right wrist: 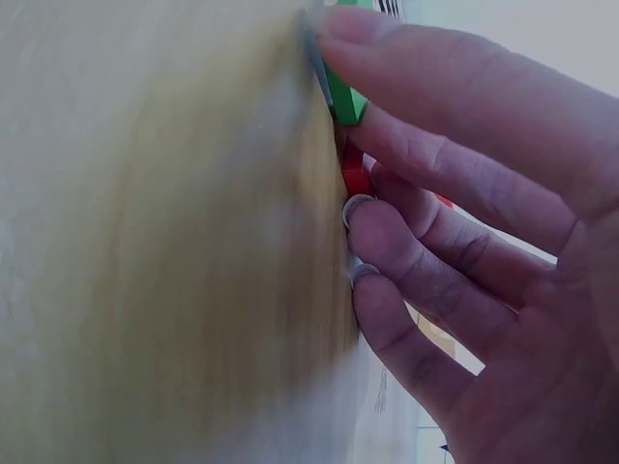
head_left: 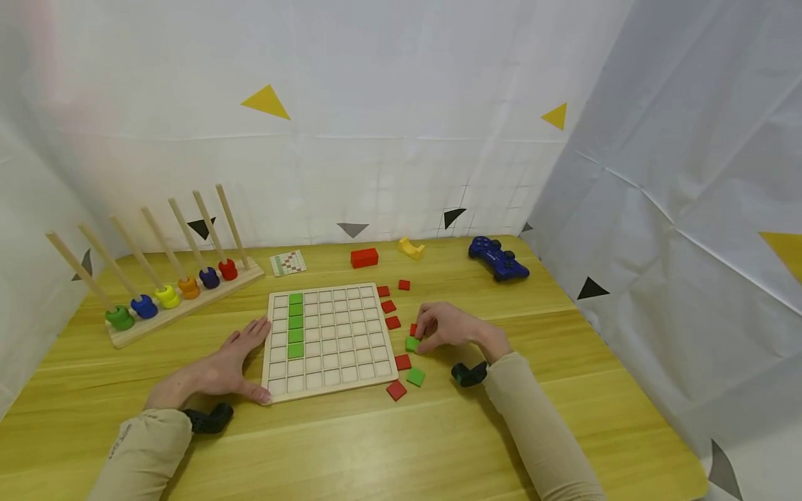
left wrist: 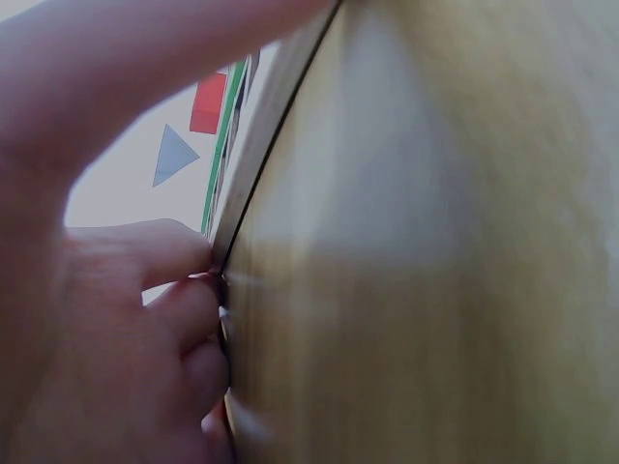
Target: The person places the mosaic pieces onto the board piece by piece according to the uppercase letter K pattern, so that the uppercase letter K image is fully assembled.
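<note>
A wooden grid board (head_left: 332, 394) lies flat on the table, with several green tiles (head_left: 296, 322) in a column near its left side. My left hand (head_left: 228, 362) rests with spread fingers against the board's left edge, thumb at the lower corner. Right of the board, my right hand (head_left: 447, 325) pinches a green square tile (head_left: 411, 344) between thumb and index finger. In the right wrist view this green tile (right wrist: 345, 101) stands by the thumb tip, and a red tile (right wrist: 356, 172) shows behind the fingers. Another green tile (head_left: 415, 376) lies just below on the table.
Several red tiles (head_left: 403, 362) lie along the board's right edge. Behind are a pattern card (head_left: 289, 263), a red block (head_left: 364, 258), a yellow curved piece (head_left: 411, 248) and a blue game controller (head_left: 498, 259). A peg stand with coloured beads (head_left: 182, 306) occupies the left.
</note>
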